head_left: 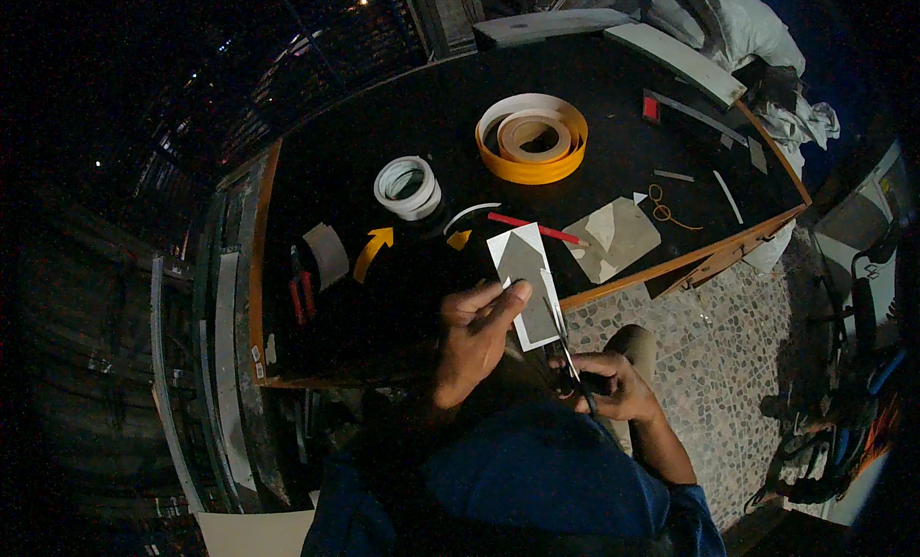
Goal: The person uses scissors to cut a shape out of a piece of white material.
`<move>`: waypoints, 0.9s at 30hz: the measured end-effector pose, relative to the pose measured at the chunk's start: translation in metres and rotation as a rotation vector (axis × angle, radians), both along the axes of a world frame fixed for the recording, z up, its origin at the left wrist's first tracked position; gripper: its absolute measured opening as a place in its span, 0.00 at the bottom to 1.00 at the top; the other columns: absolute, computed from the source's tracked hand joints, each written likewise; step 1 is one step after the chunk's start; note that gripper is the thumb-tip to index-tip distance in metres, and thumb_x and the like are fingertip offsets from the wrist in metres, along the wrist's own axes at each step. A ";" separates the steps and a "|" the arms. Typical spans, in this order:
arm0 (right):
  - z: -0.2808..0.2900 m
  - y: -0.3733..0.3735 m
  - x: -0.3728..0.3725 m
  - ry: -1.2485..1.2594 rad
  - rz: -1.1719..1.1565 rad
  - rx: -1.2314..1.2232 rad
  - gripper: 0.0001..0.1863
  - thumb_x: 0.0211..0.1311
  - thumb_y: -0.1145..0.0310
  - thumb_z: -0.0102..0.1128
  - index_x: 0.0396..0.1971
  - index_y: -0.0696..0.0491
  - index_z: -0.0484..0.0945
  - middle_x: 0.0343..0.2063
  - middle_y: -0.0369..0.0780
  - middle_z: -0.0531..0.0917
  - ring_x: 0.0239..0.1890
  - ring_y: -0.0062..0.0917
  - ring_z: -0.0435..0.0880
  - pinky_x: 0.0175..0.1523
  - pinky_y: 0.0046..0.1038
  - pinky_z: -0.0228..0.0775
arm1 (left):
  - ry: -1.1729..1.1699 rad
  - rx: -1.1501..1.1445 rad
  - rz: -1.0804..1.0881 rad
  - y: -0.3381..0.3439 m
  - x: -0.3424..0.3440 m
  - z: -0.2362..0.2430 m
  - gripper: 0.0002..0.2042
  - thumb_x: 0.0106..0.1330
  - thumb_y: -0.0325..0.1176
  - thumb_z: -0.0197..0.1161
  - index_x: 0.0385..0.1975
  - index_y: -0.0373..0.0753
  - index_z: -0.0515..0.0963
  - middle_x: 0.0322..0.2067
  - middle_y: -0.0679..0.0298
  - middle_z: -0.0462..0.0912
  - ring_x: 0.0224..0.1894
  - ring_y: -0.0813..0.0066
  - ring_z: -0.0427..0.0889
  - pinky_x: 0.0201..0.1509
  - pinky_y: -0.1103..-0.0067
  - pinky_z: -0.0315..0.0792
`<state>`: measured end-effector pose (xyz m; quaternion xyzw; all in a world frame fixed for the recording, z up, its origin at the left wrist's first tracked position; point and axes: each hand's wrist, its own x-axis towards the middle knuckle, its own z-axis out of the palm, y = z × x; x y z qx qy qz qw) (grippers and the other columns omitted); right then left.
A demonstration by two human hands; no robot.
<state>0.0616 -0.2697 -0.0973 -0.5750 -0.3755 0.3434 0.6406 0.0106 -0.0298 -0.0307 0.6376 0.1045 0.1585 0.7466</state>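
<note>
My left hand (pixel 482 335) pinches a small rectangular card (pixel 529 306), grey with white corners and a white edge, its thumb lying on the face. In my right hand (pixel 618 385) is a pair of scissors (pixel 567 354), fingers wrapped around the dark handles. The scissor blades point up along the card's right edge, where a narrow strip stands partly apart from it. Whether the blades touch the card is hard to tell. Just beyond the card, a red pencil (pixel 537 228) lies on the black tabletop (pixel 335 155).
Rolls of yellow tape (pixel 532 174) and white tape (pixel 407 188) stand on the table. A yellow arrow (pixel 374 252), a curved grey piece (pixel 327 255), red-handled pliers (pixel 303 294) and a cut grey sheet (pixel 613 239) lie around. At right, paper scraps and a yellow loop (pixel 661 207) lie near the wooden edge.
</note>
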 end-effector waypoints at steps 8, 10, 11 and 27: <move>-0.004 -0.002 -0.003 0.006 -0.039 -0.045 0.30 0.57 0.79 0.73 0.62 0.55 0.79 0.37 0.35 0.88 0.42 0.18 0.82 0.53 0.25 0.73 | 0.004 0.078 0.067 -0.001 -0.002 0.000 0.10 0.74 0.33 0.66 0.37 0.31 0.85 0.29 0.71 0.84 0.33 0.90 0.77 0.36 0.85 0.70; -0.004 -0.003 -0.004 0.026 -0.046 -0.057 0.29 0.57 0.78 0.73 0.62 0.55 0.80 0.35 0.33 0.87 0.40 0.17 0.81 0.51 0.23 0.72 | 0.030 0.047 0.037 -0.001 -0.001 0.002 0.09 0.74 0.32 0.66 0.36 0.31 0.84 0.29 0.71 0.84 0.33 0.90 0.77 0.36 0.85 0.70; -0.007 -0.003 -0.004 0.039 -0.052 -0.035 0.29 0.57 0.77 0.74 0.62 0.54 0.80 0.34 0.33 0.86 0.39 0.16 0.81 0.49 0.22 0.72 | 0.043 0.032 0.022 -0.001 -0.001 0.003 0.09 0.74 0.32 0.66 0.36 0.31 0.84 0.29 0.71 0.84 0.33 0.90 0.76 0.36 0.85 0.70; -0.027 -0.001 0.002 -0.125 -0.110 -0.001 0.34 0.52 0.69 0.82 0.62 0.47 0.81 0.31 0.28 0.82 0.29 0.10 0.73 0.31 0.16 0.60 | 0.062 0.140 0.006 -0.007 -0.007 -0.002 0.10 0.75 0.33 0.65 0.39 0.30 0.84 0.32 0.70 0.85 0.35 0.89 0.78 0.38 0.84 0.72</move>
